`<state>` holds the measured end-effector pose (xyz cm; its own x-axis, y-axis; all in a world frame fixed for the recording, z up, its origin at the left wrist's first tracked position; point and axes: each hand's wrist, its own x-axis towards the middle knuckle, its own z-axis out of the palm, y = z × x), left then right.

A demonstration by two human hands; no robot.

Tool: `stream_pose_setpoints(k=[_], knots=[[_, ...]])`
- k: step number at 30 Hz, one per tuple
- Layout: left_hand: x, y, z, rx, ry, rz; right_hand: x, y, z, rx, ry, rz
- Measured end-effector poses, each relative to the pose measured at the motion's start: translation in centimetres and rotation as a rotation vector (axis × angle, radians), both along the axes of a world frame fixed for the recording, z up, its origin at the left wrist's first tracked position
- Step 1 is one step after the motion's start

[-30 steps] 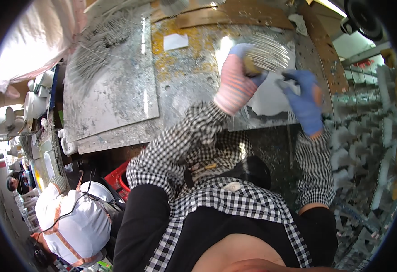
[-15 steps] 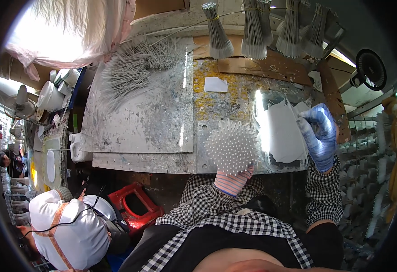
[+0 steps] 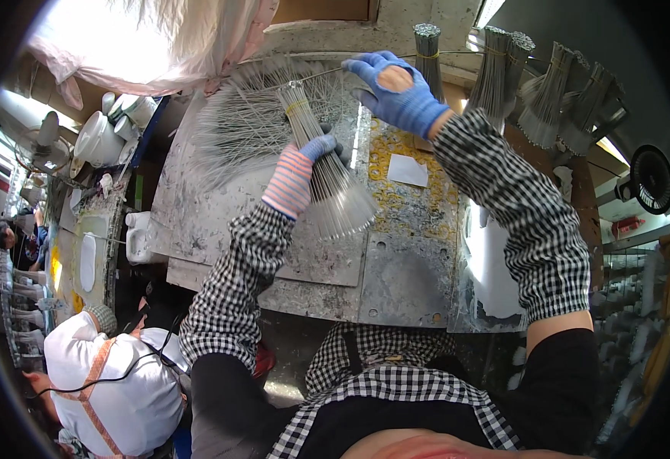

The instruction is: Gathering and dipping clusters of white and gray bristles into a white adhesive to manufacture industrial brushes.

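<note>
The left hand (image 3: 298, 172) is closed round a banded wire bundle (image 3: 327, 183) whose long axis runs from 11 to 5 o'clock. At 1 o'clock of it, the right hand (image 3: 400, 92) pinches one wire (image 3: 320, 73) over the loose wire fan (image 3: 235, 130). A scarred metal bench (image 3: 197, 222) lies beneath, with tied bundles (image 3: 495, 73) racked at 1 o'clock.

Two gloved hands are seen, the left (image 3: 304, 164) and the right (image 3: 396, 92). One wire bundle (image 3: 327, 180) is gripped. About six tied bundles (image 3: 495, 73) are stood along the back, though blurred. One white paper slip (image 3: 408, 170) is counted on the desk (image 3: 220, 222).
</note>
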<state>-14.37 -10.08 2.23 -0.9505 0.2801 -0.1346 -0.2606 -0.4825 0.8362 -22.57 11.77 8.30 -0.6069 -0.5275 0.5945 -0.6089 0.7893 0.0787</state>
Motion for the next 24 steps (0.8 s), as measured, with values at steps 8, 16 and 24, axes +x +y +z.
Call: stream_pose_setpoints(k=[8, 16, 24], knots=[[-4.4, -2.8, 0.0, -0.121, -0.046, 0.024, -4.8, -3.0, -0.3, 0.087, -0.227, -0.107], [7.2, 8.9, 4.0, 0.033, 0.213, -0.551, 13.8, 5.3, 4.3, -0.665, -1.484, 0.145], [17.5, 18.3, 1.7, -0.377, 0.635, -0.727, 32.8, 23.4, 7.9, -0.734, -1.100, -0.599]])
